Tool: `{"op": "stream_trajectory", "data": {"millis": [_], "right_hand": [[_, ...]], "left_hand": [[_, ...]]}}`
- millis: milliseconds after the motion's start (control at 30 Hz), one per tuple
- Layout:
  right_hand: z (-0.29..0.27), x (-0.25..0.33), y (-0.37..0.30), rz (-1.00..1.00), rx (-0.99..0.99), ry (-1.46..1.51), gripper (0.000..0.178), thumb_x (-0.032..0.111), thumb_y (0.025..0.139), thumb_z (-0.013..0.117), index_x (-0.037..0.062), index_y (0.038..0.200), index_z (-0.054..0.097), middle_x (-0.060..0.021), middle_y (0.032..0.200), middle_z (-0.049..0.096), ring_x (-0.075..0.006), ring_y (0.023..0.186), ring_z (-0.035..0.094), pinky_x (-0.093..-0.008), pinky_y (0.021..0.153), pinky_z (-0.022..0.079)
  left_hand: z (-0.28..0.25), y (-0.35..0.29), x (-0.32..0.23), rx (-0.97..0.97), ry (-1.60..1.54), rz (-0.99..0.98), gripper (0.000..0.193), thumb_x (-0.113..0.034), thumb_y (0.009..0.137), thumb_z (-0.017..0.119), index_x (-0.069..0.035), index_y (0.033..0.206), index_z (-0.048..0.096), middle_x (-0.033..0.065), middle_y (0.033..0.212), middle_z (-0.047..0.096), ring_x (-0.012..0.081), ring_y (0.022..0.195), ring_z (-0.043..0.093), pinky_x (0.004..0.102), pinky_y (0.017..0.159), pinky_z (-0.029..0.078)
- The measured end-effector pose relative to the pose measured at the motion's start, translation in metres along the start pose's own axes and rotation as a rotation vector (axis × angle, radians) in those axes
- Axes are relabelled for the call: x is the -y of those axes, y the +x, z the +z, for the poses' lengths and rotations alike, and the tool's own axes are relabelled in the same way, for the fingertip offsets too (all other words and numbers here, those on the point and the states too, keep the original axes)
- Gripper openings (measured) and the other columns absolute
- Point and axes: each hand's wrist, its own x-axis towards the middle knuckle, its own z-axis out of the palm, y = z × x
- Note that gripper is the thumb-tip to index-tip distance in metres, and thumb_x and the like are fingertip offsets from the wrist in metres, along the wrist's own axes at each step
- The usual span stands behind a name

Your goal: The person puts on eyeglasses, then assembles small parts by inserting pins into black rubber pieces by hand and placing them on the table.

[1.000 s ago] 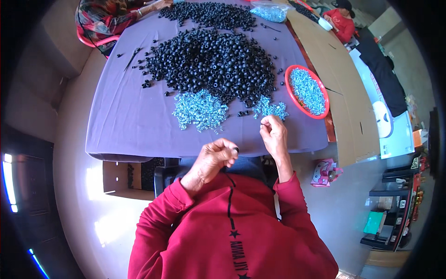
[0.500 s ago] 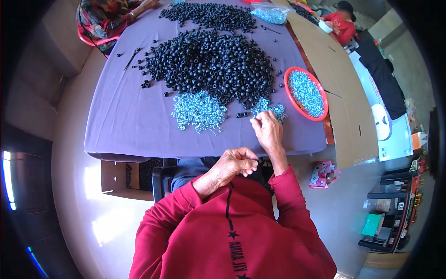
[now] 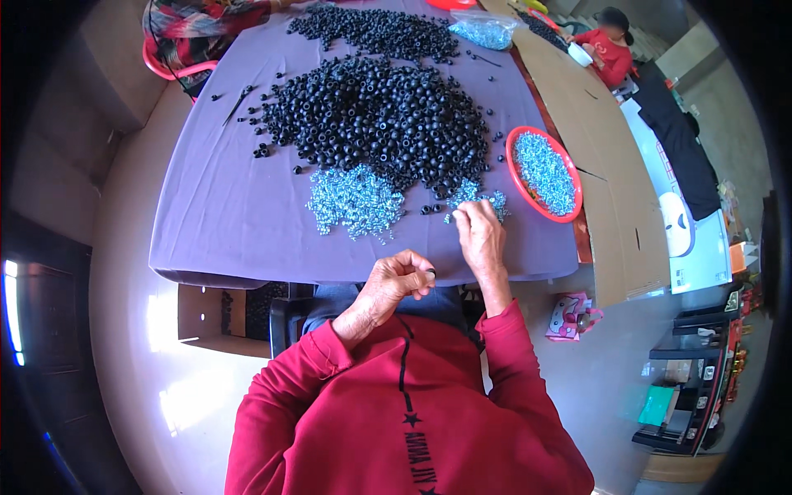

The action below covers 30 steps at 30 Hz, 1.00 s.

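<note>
Head view: left hand [image 3: 393, 285], fingers clamped on black bead [image 3: 431, 272]; right hand [image 3: 481, 241], fingertips together; blue bead pile [image 3: 466, 191] lies beside them.

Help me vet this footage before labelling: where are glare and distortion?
Head view: glare whitens patches of the floor at left; head view: the fisheye bows the cardboard at right; head view: corners fall into black.

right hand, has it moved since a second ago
Yes, forward: judged against the table's near edge, the right hand now reaches farther in, overlapping the smaller blue bead pile in this view.
</note>
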Motion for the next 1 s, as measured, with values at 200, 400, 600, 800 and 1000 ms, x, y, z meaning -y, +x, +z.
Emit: {"op": "stream_trajectory", "data": {"millis": [200, 400, 600, 800, 1000], "right_hand": [[0.006, -0.006, 0.023, -0.031, 0.045, -0.052, 0.006, 0.01, 0.079, 0.058, 0.0045, 0.08, 0.057, -0.0114, 0.077, 0.053, -0.0304, 0.069, 0.056, -0.0395, 0.059, 0.045], [0.017, 0.0, 0.028, -0.039, 0.126, -0.289, 0.014, 0.015, 0.075, 0.064, 0.0032, 0.074, 0.056, -0.0132, 0.079, 0.053, -0.0317, 0.073, 0.056, -0.0422, 0.062, 0.046], [0.017, 0.001, 0.032, -0.004, 0.263, -0.286, 0.017, 0.014, 0.074, 0.064, 0.0005, 0.08, 0.057, -0.0155, 0.082, 0.055, -0.0325, 0.078, 0.059, -0.0403, 0.067, 0.048], [0.017, -0.006, 0.029, -0.094, 0.086, -0.075, 0.007, 0.003, 0.075, 0.057, 0.0027, 0.074, 0.05, -0.0098, 0.07, 0.051, -0.0277, 0.065, 0.056, -0.0387, 0.055, 0.043], [0.003, 0.011, 0.028, 0.364, 0.148, 0.801, 0.006, -0.001, 0.078, 0.055, 0.0025, 0.084, 0.055, -0.004, 0.07, 0.057, -0.0095, 0.057, 0.055, -0.0228, 0.052, 0.046]], "left_hand": [[-0.001, 0.0, 0.003, -0.021, 0.002, 0.021, 0.01, -0.003, 0.079, 0.061, -0.002, 0.089, 0.057, 0.0056, 0.076, 0.061, 0.0106, 0.064, 0.056, 0.0216, 0.06, 0.045], [-0.005, 0.001, -0.006, 0.032, -0.045, 0.063, 0.014, -0.007, 0.081, 0.061, -0.001, 0.094, 0.058, 0.0078, 0.081, 0.062, 0.0125, 0.07, 0.058, 0.0235, 0.063, 0.047], [-0.012, 0.002, -0.026, 0.134, -0.209, 0.199, 0.016, -0.008, 0.084, 0.057, -0.001, 0.099, 0.058, 0.0105, 0.087, 0.063, 0.0156, 0.075, 0.06, 0.0255, 0.067, 0.048], [-0.017, -0.001, -0.037, 0.186, -0.225, 0.259, 0.018, -0.008, 0.084, 0.057, -0.002, 0.1, 0.057, 0.0099, 0.087, 0.061, 0.0165, 0.074, 0.057, 0.0255, 0.067, 0.046], [-0.02, 0.001, -0.038, 0.148, -0.212, 0.289, 0.018, -0.008, 0.083, 0.058, -0.001, 0.1, 0.057, 0.009, 0.084, 0.059, 0.0158, 0.071, 0.056, 0.0252, 0.065, 0.045]]}}
